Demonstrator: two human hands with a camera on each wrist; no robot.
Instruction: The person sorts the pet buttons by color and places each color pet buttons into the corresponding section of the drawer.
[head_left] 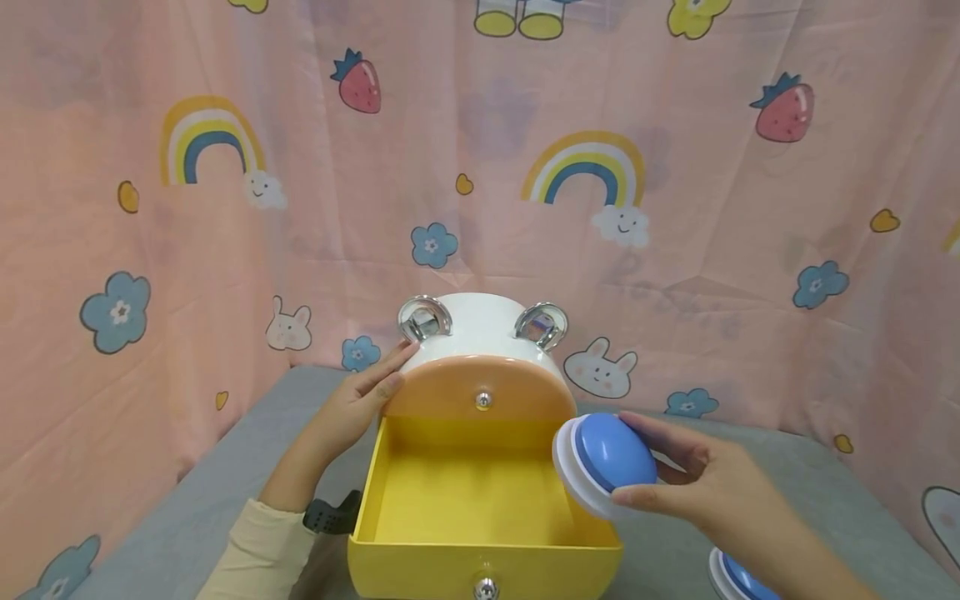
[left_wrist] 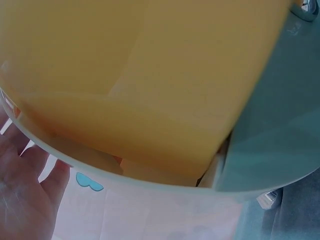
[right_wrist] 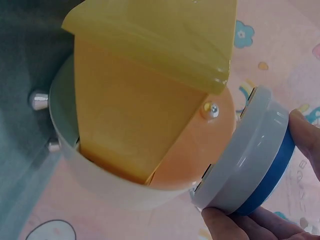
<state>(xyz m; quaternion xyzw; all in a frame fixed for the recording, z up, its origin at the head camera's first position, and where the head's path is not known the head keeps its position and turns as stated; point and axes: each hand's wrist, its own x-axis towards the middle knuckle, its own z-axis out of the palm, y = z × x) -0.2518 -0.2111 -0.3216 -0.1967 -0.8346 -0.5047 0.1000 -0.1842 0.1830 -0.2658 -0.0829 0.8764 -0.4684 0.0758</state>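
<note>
My right hand (head_left: 705,471) pinches a round push button (head_left: 615,452) with a white base and a blue dome, tilted above the right side of an open yellow drawer (head_left: 472,500). In the right wrist view, the thumb and fingers grip the button's edge (right_wrist: 250,155). The drawer juts from a rounded white cabinet (head_left: 480,321) with shiny silver ears. My left hand (head_left: 352,408) rests against the cabinet's left side, fingers extended. The left wrist view shows this hand (left_wrist: 25,195) beside the cabinet's rim, with part of the fingers hidden.
Another blue-and-white button (head_left: 738,577) lies on the grey table surface (head_left: 810,492) at the lower right, partly cut off. Above the drawer is a closed orange drawer front (head_left: 442,387) with a silver knob. A pink patterned curtain (head_left: 465,100) encloses the back and sides.
</note>
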